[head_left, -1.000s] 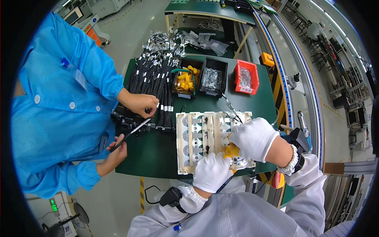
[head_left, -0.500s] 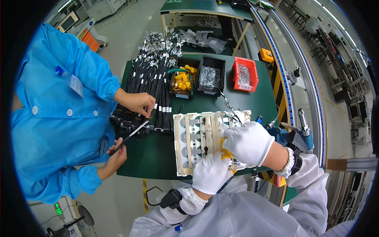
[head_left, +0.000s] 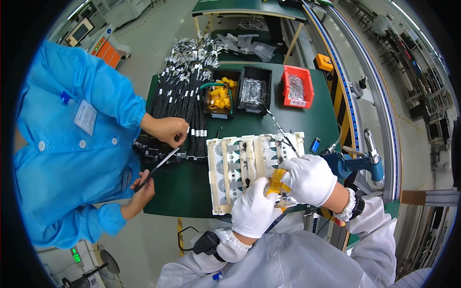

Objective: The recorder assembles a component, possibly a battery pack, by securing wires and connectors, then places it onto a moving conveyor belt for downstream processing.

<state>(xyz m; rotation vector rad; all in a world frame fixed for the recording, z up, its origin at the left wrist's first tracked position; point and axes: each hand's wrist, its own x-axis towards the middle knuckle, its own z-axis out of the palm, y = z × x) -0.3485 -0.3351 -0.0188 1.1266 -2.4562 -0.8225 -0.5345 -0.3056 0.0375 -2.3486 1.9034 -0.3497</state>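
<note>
Over the lower right part of a white plastic frame [head_left: 214, 189] with round metal discs, my two white-gloved hands meet. A soft-looking yellow piece [head_left: 277, 181] is pinched between them; its exact kind is hard to make out. My left hand [head_left: 253, 207] has closed fingers at the piece's lower left. Closed fingers of my right hand [head_left: 311, 180] grip its upper right side. A thin cable [head_left: 283, 133] with bright metal ends runs from the bins down onto the frame beside my right hand. The fingertips partly hide the piece and the frame beneath.
At left, a co-worker in blue holds black-handled tweezers [head_left: 161, 165] by bundled black cables [head_left: 180, 96]. Behind the frame stand black bins with yellow parts [head_left: 220, 98] and metal pins [head_left: 254, 91], plus a red bin [head_left: 311, 91]. A blue power screwdriver [head_left: 357, 164] lies right.
My hands have drawn slightly apart, and more of the yellow piece shows between them. The view has shifted a little. The co-worker's hands have hardly moved.
</note>
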